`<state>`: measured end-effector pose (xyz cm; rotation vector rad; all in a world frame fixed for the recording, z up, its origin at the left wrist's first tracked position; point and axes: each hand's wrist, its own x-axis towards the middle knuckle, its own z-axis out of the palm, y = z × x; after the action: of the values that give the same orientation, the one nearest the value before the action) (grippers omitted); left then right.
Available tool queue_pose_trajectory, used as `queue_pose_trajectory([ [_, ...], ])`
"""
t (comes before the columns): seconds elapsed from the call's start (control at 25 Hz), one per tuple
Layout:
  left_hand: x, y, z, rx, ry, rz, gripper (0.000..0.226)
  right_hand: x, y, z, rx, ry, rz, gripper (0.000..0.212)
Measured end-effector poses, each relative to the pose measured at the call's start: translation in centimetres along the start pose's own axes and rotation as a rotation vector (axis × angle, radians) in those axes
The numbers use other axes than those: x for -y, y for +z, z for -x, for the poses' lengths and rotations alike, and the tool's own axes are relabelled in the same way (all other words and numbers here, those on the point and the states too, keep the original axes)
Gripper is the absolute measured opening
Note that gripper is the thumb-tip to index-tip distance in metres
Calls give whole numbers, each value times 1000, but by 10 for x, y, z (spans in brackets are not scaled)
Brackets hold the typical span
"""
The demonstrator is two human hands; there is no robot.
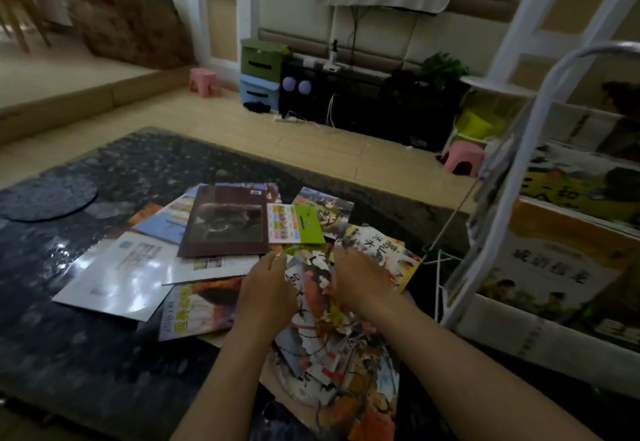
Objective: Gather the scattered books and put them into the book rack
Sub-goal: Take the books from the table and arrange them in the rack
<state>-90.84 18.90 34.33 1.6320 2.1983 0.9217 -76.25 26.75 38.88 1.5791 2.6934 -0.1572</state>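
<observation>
Dark, speckled and glossy, the worktop (pixel 104 354) fills the near part of the room, and the scattered books lie heaped on it, none of this lot in the rack yet. Closest to the person is a large colourful book (pixel 339 364) painted with inky branches and orange leaves, lying between the two bare forearms. The left hand (pixel 265 293) sits at that book's upper left edge, its fingers bent forward over the rim; I cannot tell whether they actually grip it. The right hand (pixel 360 284) lies on the book's upper right part, its fingers (pixel 389 276) splayed fairly flat and reaching onto a yellow book (pixel 381 246) with black brush lettering; they press rather than hold.

Left of the hands lie an orange-covered book (pixel 194 309) and a shiny white book (pixel 117 274). Beyond them a maroon book (pixel 225 222) rests on top of a blue book (pixel 162 222), with a green-and-white book (pixel 294 224) just beside it and a cartoon-covered book (pixel 329 208) behind that. A round dark mat (pixel 48 198) lies well apart at the far left.

At the right stands the white book rack (pixel 519 198), with large picture books (pixel 554 267) already upright in its tiers. Farther off are the wooden floor (pixel 311 139), two pink stools (pixel 204 80) (pixel 462 158), stacked green and blue boxes (pixel 263 59), a dark low cabinet (pixel 363 101) and a plant (pixel 443 66) by the wall.
</observation>
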Motion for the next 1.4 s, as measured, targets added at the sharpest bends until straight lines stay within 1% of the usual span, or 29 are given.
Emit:
queue_pose_trajectory([
  [0.08,1,-1,-8,-38,5,24,46,12,8,-26,7,11,8,32],
  [0.2,16,-1,-17,-48,-7,36,47,25,21,-66,47,43,4,32],
  [0.36,34,1,-25,-38,-49,31,51,20,38,-100,55,48,100,41],
  [0.48,36,-1,-28,-74,-56,10,50,15,54,-118,47,-14,144,56],
  [0.52,35,-2,-28,-86,-56,5,50,14,58,-122,44,-35,151,58],
  [0.56,34,-2,-28,-98,-50,0,50,14,61,-126,34,-53,160,57],
  [0.68,34,-3,-28,-126,-29,-8,47,11,66,-131,-12,-114,196,44],
  [0.84,38,0,-32,-140,-36,-30,45,11,61,-125,-135,-237,347,25],
  [0.96,38,1,-34,-165,-13,-32,42,12,46,-111,-286,-290,451,14],
  [1.08,37,0,-34,-185,-13,-12,49,9,32,-87,-485,-293,467,10],
  [1.16,33,-2,-32,-202,19,-15,52,8,26,-66,-594,-320,457,11],
  [1.28,22,-1,-29,-196,120,-22,54,5,14,-34,-687,-379,452,21],
  [1.4,12,0,-28,-182,246,17,47,4,-3,-10,-769,-492,391,26],
])
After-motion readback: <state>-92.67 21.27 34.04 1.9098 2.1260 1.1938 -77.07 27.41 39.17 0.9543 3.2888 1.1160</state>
